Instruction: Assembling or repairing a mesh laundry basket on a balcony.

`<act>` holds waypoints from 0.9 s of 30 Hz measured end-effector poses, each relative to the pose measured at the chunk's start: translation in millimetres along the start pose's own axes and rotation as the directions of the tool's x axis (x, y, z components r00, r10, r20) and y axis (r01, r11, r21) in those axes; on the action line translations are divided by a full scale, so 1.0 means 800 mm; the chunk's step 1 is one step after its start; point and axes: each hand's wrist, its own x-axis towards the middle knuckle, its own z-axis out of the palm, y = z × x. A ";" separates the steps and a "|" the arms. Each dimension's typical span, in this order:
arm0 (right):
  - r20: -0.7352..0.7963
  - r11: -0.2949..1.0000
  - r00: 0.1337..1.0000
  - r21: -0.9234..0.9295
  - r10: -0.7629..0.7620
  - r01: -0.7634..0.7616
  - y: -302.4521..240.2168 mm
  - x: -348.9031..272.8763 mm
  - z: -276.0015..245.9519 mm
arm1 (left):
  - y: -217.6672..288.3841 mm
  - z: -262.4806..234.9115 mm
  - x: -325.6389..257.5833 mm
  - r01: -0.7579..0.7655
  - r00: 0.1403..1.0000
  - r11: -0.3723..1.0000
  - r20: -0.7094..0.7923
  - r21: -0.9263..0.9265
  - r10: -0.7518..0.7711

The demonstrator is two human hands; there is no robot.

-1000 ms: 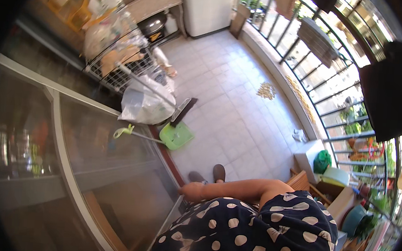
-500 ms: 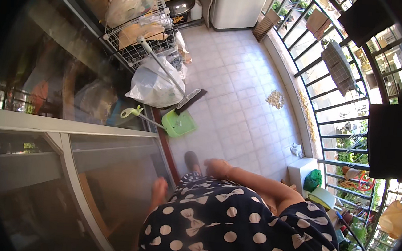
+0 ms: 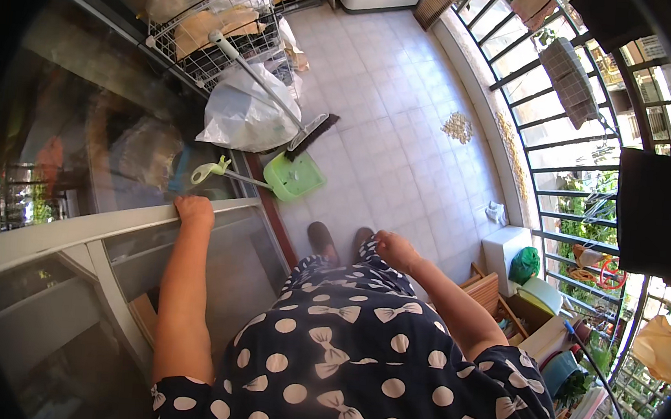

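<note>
I stand on a tiled balcony in a dark dress with white dots and bows. My left hand (image 3: 193, 210) rests with curled fingers on the pale frame of a sliding glass door (image 3: 74, 228) at my left. My right hand (image 3: 395, 250) hangs by my hip with the fingers loosely closed and nothing in it, just above my dress. Ahead of my dark shoes (image 3: 323, 240) a green dustpan (image 3: 295, 176) with a long pale handle lies on the floor. A broom (image 3: 281, 99) leans over the dustpan.
A full white plastic bag (image 3: 240, 115) sits beside a wire rack (image 3: 208, 26) stuffed with bags and cardboard. A metal railing (image 3: 561, 148) curves along the right, with clothes hung over it. Boxes, a green bag (image 3: 526, 264) and buckets crowd the lower right. A small heap of debris (image 3: 458, 127) lies on the tiles.
My view swung toward the door and floor. My left arm came up from my side and its hand landed on the door frame. My right hand stayed by my hip.
</note>
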 end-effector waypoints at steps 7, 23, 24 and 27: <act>0.063 1.000 0.998 -0.003 -0.019 0.019 0.024 0.019 -0.003 | 0.004 -0.025 -0.011 -0.001 0.995 0.999 0.097 -0.052 0.006; 0.292 0.919 0.894 -0.102 -0.339 0.382 -0.052 0.218 -0.166 | 0.282 0.099 -0.195 0.055 0.956 -0.051 0.038 -0.997 0.291; 0.266 0.890 0.873 -0.095 -0.408 0.445 -0.066 0.233 -0.178 | 0.290 0.080 -0.206 0.067 0.962 0.004 0.065 -0.998 0.265; 0.229 0.812 0.790 -0.002 -0.568 0.584 -0.126 0.292 -0.188 | 0.288 0.053 -0.213 0.070 0.979 0.042 0.077 -0.997 0.189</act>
